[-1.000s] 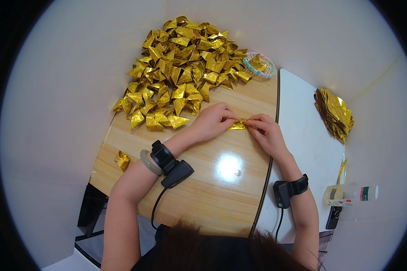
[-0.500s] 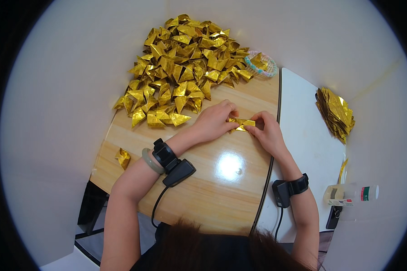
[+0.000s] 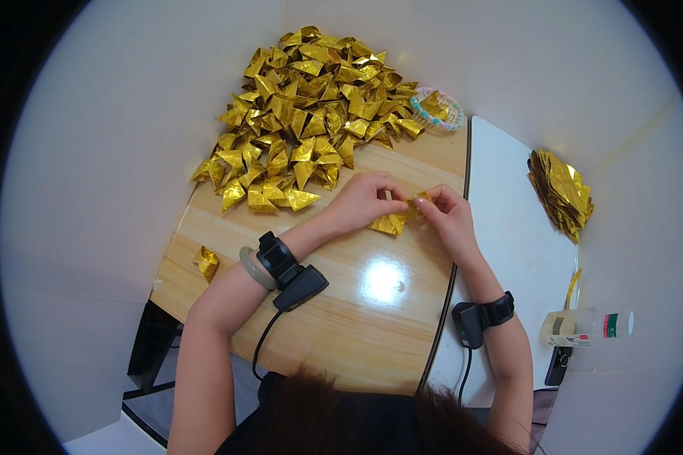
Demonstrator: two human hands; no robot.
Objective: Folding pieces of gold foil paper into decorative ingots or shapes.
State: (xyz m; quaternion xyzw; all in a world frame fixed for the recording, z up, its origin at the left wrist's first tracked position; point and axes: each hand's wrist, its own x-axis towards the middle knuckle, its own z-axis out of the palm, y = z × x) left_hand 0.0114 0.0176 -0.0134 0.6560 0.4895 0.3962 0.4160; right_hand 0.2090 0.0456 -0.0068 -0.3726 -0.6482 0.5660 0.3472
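Surface: wooden table [image 3: 341, 318] with a glare spot, white walls around, a white tabletop [image 3: 508, 227] butted against its right edge.
Gold piece: small folded gold paper [image 3: 396, 218], at the table's middle, just above the wood.
Left hand [image 3: 364, 201]: fingers pinched shut on the paper's left end.
Right hand [image 3: 448, 216]: fingertips clamped on its right end.
Behind: big heap of folded gold pieces [image 3: 311, 114], near the hands; small woven basket [image 3: 440, 110] at its right edge.
Left edge: one stray gold piece [image 3: 206, 262].
Right: stack of flat gold sheets [image 3: 560, 193]; plastic bottle [image 3: 584, 327] lying on its side.

A small gold foil paper piece [image 3: 397, 218], partly folded and creased, sits pinched just above the wooden table, at twelve o'clock from the glare spot.
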